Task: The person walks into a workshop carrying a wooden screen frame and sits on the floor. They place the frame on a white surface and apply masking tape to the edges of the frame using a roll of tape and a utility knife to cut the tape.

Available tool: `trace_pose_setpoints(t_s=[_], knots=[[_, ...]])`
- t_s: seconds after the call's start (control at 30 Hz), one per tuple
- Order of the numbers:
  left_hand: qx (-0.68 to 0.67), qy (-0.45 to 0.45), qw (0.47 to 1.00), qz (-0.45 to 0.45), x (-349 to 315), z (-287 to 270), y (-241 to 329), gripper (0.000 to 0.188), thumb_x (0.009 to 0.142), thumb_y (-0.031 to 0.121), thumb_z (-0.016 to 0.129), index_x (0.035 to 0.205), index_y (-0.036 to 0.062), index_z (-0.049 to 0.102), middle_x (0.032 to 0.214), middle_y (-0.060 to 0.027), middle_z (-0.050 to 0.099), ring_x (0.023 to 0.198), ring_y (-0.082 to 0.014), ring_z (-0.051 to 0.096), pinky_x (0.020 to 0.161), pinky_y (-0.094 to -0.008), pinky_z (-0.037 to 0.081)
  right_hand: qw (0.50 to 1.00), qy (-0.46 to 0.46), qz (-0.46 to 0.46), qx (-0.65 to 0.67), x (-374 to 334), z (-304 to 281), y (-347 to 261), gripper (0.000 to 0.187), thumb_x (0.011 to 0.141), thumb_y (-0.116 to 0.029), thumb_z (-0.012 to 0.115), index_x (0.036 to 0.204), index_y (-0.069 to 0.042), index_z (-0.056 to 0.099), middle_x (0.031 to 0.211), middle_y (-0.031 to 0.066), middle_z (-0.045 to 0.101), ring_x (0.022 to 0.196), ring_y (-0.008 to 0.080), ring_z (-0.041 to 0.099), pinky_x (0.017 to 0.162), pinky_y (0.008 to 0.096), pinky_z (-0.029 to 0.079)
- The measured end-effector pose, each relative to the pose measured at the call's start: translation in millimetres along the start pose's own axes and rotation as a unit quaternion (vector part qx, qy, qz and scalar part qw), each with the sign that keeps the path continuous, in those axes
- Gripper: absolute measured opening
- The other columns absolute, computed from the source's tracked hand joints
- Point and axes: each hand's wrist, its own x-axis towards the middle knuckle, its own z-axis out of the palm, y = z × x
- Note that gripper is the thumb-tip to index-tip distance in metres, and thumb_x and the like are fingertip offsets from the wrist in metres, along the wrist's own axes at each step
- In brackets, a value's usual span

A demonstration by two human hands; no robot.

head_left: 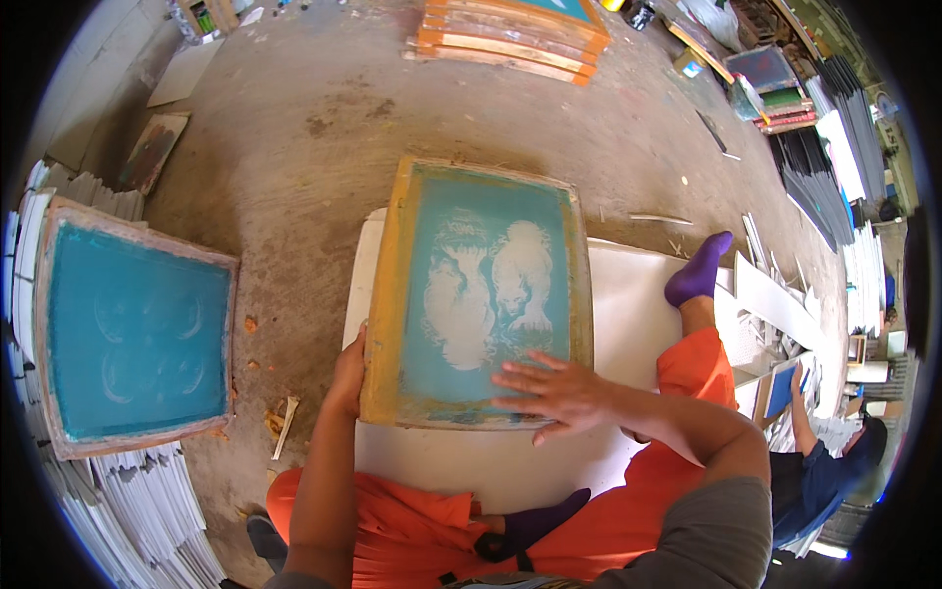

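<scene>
In front of me is a screen printing frame (390,285), with yellow-stained wooden sides and teal mesh carrying two pale figure shapes. It lies over a white board (628,314). My left hand (347,376) grips its left side near the lower corner; some of those fingers are hidden behind the wood. Over the lower right of the mesh, my right hand (551,391) is spread palm down, fingers apart and holding nothing. Whether the palm presses on the mesh I cannot tell.
Another screen frame (137,329) with blue mesh rests at the left on stacked white sheets (157,506). Several stacked frames (510,39) stand at the far side. My purple-socked foot (699,270) is beside the board. A person (829,481) works at the right near paper scraps (775,304).
</scene>
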Motion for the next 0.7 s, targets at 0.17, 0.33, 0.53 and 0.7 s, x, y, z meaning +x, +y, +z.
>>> trace_pose_setpoints(t_s=[0.17,0.33,0.53,0.7], knots=[[0.018,-0.006,1.0,0.0,7.9,-13.8,-9.8,0.061,0.109,0.055,0.045,0.135,0.0021,0.063,0.107,-0.0086,0.07,0.088,-0.02,0.067,0.076,-0.0356,0.056,0.999,-0.008,0.014,-0.05,-20.2,22.0,54.2,0.077,0.102,-0.072,0.037,0.165,-0.029,0.029,0.174,0.0076,0.018,0.161,0.0289,0.013,0.129,0.0561,0.011],[0.015,0.023,1.0,0.013,21.7,-24.0,-19.0,0.062,0.109,0.054,0.046,0.135,0.0009,0.064,0.109,-0.0082,0.07,0.091,-0.0204,0.066,0.078,-0.0355,0.056,0.948,0.05,0.315,-0.009,14.2,-32.3,222.8,0.081,0.103,-0.071,0.034,0.164,-0.019,0.03,0.172,0.0128,0.021,0.16,0.0334,0.016,0.128,0.0554,0.013],[0.004,0.009,1.0,0.015,16.0,-17.7,-19.1,0.062,0.109,0.054,0.047,0.134,0.0003,0.064,0.111,-0.0083,0.069,0.095,-0.0192,0.065,0.081,-0.034,0.055,0.879,0.255,0.37,-0.157,4.9,-48.2,276.9,0.074,0.107,-0.058,0.035,0.166,-0.013,0.024,0.171,0.0175,0.024,0.157,0.0377,0.023,0.126,0.0568,0.021],[0.03,0.004,0.999,0.032,6.8,-12.9,-14.1,0.063,0.109,0.054,0.045,0.136,-0.0002,0.061,0.115,-0.0097,0.068,0.097,-0.0194,0.065,0.083,-0.0338,0.054,0.927,0.136,0.316,-0.148,-1.1,-32.2,205.3,0.074,0.103,-0.059,0.046,0.165,-0.024,0.029,0.17,0.015,0.028,0.157,0.0342,0.027,0.126,0.0583,0.02]])
